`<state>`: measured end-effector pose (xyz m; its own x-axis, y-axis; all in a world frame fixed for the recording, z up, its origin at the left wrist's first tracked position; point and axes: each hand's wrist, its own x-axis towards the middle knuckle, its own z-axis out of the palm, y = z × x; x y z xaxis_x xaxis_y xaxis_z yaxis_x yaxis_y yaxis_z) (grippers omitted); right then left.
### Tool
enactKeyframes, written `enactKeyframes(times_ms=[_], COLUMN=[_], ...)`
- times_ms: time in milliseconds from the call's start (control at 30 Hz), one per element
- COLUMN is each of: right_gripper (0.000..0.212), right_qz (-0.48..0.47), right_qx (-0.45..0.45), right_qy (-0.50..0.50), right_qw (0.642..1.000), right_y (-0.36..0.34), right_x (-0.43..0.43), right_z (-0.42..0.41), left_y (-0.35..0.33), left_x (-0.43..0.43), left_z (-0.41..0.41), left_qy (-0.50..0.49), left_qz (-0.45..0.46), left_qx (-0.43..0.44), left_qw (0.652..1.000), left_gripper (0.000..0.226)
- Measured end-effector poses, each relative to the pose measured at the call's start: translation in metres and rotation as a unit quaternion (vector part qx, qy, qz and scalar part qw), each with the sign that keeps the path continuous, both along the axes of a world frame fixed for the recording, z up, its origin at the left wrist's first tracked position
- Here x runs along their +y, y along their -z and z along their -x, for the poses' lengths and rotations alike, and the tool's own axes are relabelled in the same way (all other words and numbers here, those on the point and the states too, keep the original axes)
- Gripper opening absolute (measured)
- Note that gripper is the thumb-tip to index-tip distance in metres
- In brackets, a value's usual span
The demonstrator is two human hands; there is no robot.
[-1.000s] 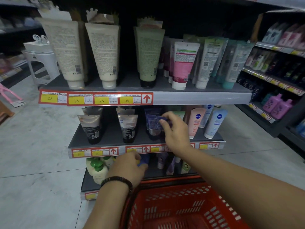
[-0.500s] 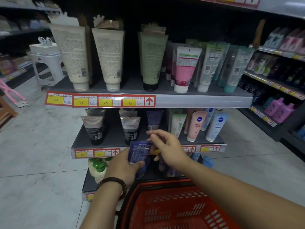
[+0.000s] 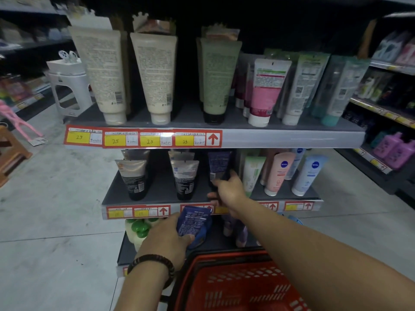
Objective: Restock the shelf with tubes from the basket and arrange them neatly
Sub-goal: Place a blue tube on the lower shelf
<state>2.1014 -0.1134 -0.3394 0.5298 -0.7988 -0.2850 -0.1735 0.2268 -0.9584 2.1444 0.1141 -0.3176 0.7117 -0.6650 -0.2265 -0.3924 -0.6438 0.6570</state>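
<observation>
My left hand [image 3: 165, 241] holds a dark blue tube [image 3: 195, 222] upright, just below the middle shelf's [image 3: 159, 190] price strip. Farther in, my right hand [image 3: 230, 190] reaches onto the middle shelf. Its thumb and fingers close round the bottom of a dark purple tube [image 3: 219, 163] that stands there, and the hand hides that tube's cap. The red basket [image 3: 235, 286] sits below my arms at the bottom of the view; its inside is mostly out of frame.
Black-capped tubes [image 3: 185, 178] stand left of the purple one; green, pink and blue tubes [image 3: 279, 172] stand to its right. Tall tubes [image 3: 157, 75] fill the top shelf. Green-capped bottles [image 3: 139, 227] occupy the bottom shelf. A white stool [image 3: 67, 86] stands at left, another rack [image 3: 390, 122] at right.
My right hand left the tube in my left hand and went forward to the purple tube on the middle shelf. My left hand kept its tube and sank slightly.
</observation>
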Motion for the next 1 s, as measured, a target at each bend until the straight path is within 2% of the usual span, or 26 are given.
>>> enactKeyframes(times_ms=[200, 267, 400, 500, 567, 733, 933, 1000], right_gripper=[0.029, 0.034, 0.040, 0.036, 0.039, 0.067, 0.050, 0.058], right_qz=[0.010, 0.035, 0.156, 0.260, 0.287, 0.275, 0.288, 0.275], right_qx=[0.016, 0.051, 0.101, 0.157, 0.193, 0.234, 0.274, 0.273], right_qy=[0.037, 0.044, 0.020, 0.021, 0.042, 0.049, 0.015, 0.019], right_qw=[0.999, 0.997, 0.982, 0.953, 0.937, 0.931, 0.918, 0.922], right_y=[0.006, 0.010, 0.011, 0.012, 0.011, 0.005, 0.004, 0.004], right_x=[-0.005, -0.007, -0.007, -0.006, -0.004, 0.000, -0.006, -0.006], right_z=[-0.004, -0.005, -0.004, -0.005, -0.006, -0.006, -0.008, -0.010], left_y=[-0.002, -0.003, -0.004, -0.005, -0.006, -0.008, -0.011, -0.011], left_x=[-0.001, -0.001, 0.000, 0.002, 0.003, 0.004, 0.004, 0.004], left_z=[0.003, 0.003, 0.005, 0.004, 0.002, 0.002, 0.002, 0.002], left_qy=[0.013, 0.015, 0.032, 0.029, 0.024, 0.022, 0.024, 0.025], left_qz=[-0.014, -0.001, 0.004, -0.004, -0.007, -0.010, -0.019, -0.023], left_qx=[0.002, 0.015, 0.035, 0.028, 0.030, 0.027, 0.028, 0.030], left_qw=[1.000, 1.000, 0.999, 0.999, 0.999, 0.999, 0.999, 0.999], left_gripper=[0.040, 0.041, 0.043, 0.044, 0.042, 0.042, 0.043, 0.043])
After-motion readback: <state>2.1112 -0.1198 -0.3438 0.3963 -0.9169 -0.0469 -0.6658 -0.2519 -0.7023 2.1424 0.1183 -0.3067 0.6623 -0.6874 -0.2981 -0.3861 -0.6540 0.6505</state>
